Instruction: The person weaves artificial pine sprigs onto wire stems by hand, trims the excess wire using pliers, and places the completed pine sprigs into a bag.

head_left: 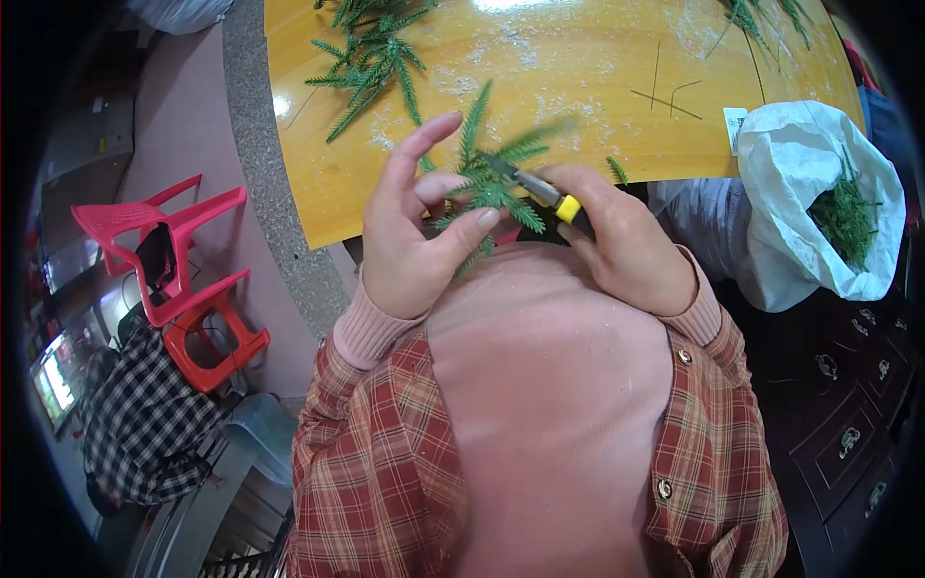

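Between the thumb and fingers of my left hand (409,217) is a green artificial pine sprig (472,197), its index finger raised. My right hand (617,226) grips a utility knife (554,197) with a black and yellow body. The knife's front end lies against the sprig's upper branches, and one branch tip there is blurred. Both hands are above my lap at the front edge of the yellow wooden table (559,96).
More pine sprigs (371,63) lie at the table's back left, others (761,19) at the back right. A white sack (771,202) holding greenery stands at the right. A pink chair (169,241), red stool (217,342) and a person in checked clothing (149,419) are at the left.
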Demonstrator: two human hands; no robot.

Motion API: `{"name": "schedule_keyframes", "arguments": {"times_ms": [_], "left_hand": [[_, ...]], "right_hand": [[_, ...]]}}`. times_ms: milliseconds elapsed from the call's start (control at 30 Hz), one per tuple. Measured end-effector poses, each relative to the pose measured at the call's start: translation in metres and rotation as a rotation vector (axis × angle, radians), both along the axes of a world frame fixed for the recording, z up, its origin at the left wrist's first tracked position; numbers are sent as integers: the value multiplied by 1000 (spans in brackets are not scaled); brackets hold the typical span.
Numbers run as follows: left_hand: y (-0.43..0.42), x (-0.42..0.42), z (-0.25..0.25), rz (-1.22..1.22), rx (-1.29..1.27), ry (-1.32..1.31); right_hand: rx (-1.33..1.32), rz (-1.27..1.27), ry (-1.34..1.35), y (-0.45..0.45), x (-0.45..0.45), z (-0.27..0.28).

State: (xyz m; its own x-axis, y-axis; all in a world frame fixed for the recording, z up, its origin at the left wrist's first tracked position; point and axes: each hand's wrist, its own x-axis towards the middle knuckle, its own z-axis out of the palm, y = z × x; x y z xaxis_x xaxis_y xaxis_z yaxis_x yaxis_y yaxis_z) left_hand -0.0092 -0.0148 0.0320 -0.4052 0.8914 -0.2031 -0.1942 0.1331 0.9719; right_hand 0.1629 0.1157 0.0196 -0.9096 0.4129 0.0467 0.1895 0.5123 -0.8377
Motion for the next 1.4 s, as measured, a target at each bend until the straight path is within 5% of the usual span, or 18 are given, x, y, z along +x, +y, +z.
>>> {"name": "schedule_keyframes", "arguments": {"times_ms": [200,433,967,1033,1233,1300,1400], "left_hand": [[3,-1,4,98,40,-91],[3,-1,3,121,22,-84],[7,3,-4,32,-13,-125],[5,-1,-1,43,-38,-15],[7,-8,8,228,82,571],[17,-13,16,305,105,648],[33,-35,24,422,169,818]], "right_hand": [[-553,55,-27,16,15,-11],[-1335,-20,378,16,4,3],[-1540,-131,748,23,-13,-10],[-1372,-282,734,40,-2,-2],[139,-566,28,94,31,-11],[437,-529,-55,105,31,-18],[428,-543,16,105,27,-23]]}}
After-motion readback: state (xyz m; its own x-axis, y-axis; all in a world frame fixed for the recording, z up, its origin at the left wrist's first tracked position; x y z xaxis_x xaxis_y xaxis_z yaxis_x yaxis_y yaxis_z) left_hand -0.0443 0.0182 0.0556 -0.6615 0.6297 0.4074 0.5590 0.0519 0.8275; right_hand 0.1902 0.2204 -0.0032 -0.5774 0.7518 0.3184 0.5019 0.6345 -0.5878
